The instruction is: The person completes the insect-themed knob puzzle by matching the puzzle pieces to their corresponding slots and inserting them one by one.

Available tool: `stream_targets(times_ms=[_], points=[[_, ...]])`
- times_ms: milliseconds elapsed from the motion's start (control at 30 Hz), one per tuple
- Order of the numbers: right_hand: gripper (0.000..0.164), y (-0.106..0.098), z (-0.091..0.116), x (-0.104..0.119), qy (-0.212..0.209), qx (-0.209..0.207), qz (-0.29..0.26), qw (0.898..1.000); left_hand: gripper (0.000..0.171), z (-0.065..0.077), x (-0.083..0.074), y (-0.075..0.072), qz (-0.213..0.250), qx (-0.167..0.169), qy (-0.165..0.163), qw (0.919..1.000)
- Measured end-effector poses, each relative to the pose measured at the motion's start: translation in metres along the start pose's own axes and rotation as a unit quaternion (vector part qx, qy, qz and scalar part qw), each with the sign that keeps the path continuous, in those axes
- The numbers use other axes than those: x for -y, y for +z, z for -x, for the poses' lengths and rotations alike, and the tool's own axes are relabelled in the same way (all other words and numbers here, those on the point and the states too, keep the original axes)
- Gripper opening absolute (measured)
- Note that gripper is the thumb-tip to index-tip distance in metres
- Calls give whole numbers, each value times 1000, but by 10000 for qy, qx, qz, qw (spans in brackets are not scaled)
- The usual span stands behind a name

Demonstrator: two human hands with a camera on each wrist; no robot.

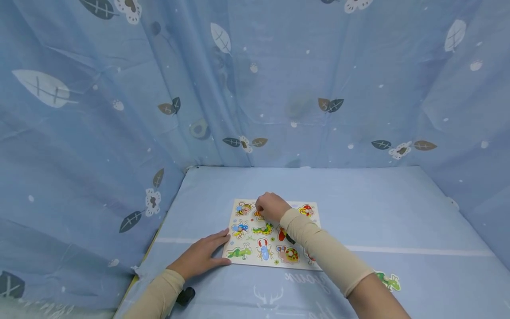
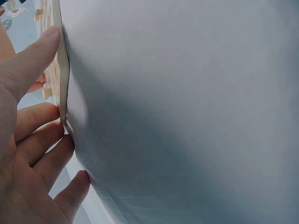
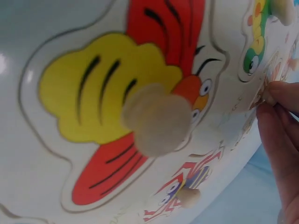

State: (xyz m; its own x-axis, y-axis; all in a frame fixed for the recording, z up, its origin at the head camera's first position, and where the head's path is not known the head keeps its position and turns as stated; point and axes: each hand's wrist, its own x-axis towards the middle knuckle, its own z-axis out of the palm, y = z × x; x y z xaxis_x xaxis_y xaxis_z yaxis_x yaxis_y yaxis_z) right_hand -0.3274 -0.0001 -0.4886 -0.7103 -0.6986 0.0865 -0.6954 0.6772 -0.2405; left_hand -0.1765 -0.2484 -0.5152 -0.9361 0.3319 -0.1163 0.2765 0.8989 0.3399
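Note:
A white wooden peg puzzle board printed with insects lies on the table. My left hand rests at its left side, fingers and thumb touching the board's edge. Over the back row, my right hand pinches the small knob of an orange striped puzzle piece, which is partly hidden by the fingers. In the right wrist view, thumb and fingers close around that knob. Nearer that camera sits a yellow-and-red insect piece with a wooden knob.
A loose green grasshopper piece lies on the table to the right, beside my right forearm. Pale blue cloth covers the table. Patterned blue curtains stand at the back and sides.

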Motion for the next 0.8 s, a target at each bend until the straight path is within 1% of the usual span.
stream_targets(times_ms=[200,367,500,600,633,667,733,800], points=[[21,-1,-2,3,130,9,-52,9999,85,-1,2,0,-7,-7,-5,10000],[26,1,-1,3,114,53,-123,9998,85,0,2,0,66,29,-14,10000],[21,2,1,0,76,58,-103,9999,85,1,1,1,49,-11,-28,10000],[9,-4,8,-4,183,87,-235,9995,85,1,1,2,35,-29,-19,10000],[8,-7,11,-6,226,103,-319,9992,85,2,1,2,29,-36,-12,10000],[8,-11,15,-8,251,113,-417,9987,85,2,1,2,17,-44,-2,10000],[14,-19,24,-13,342,94,-556,9978,85,2,1,2,-10,-60,26,10000],[15,-28,34,-20,430,104,-682,9967,85,2,1,2,-30,-77,46,10000]])
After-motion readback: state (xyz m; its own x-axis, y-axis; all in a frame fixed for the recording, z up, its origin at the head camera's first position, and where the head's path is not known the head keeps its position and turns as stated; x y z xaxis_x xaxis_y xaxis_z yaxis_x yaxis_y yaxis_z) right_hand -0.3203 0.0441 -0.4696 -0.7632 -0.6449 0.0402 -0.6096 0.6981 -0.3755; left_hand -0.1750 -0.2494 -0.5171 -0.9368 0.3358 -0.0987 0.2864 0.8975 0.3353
